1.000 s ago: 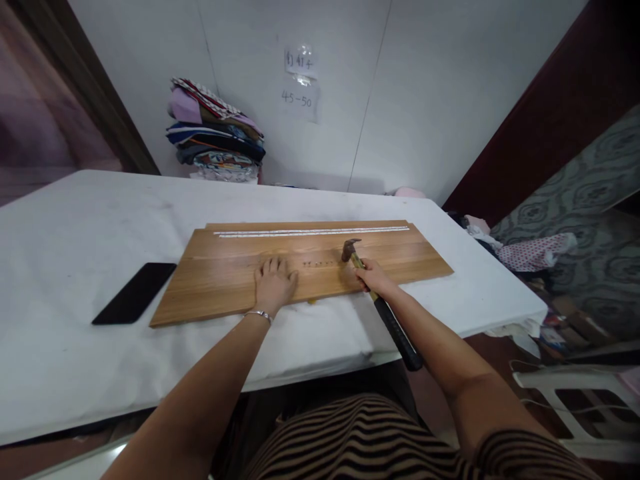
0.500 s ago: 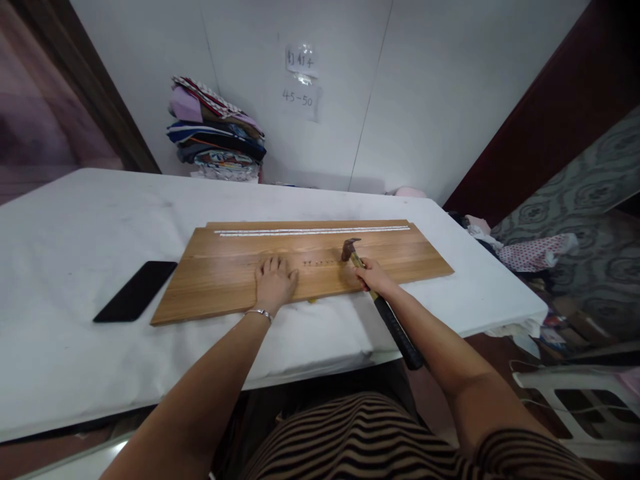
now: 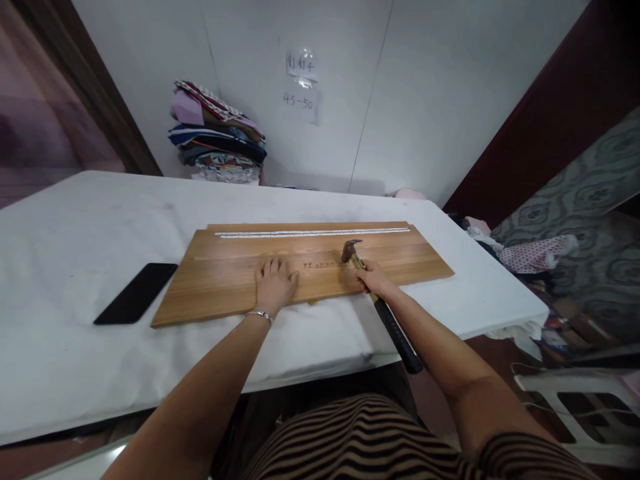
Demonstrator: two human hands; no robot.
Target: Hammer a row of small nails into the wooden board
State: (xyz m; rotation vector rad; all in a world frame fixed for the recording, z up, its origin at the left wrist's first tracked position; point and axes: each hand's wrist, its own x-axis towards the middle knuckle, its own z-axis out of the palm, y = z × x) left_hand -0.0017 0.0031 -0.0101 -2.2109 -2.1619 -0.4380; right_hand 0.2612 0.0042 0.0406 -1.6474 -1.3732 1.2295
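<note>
A brown wooden board lies flat on the white-covered table. My left hand rests palm down on it with the fingers spread. To the right, my right hand is wrapped round the upper handle of a claw hammer, near its rusty head. The hammer's black grip points back towards my body. Its head is over the board; whether it touches the wood I cannot tell. A short row of small nails stands in the board between my hands. Two white strips run along the board's far edge.
A flat black object lies left of the board on the white table. Folded clothes are stacked at the back against the wall. Paper notes hang on the wall. A white plastic stool stands at the lower right.
</note>
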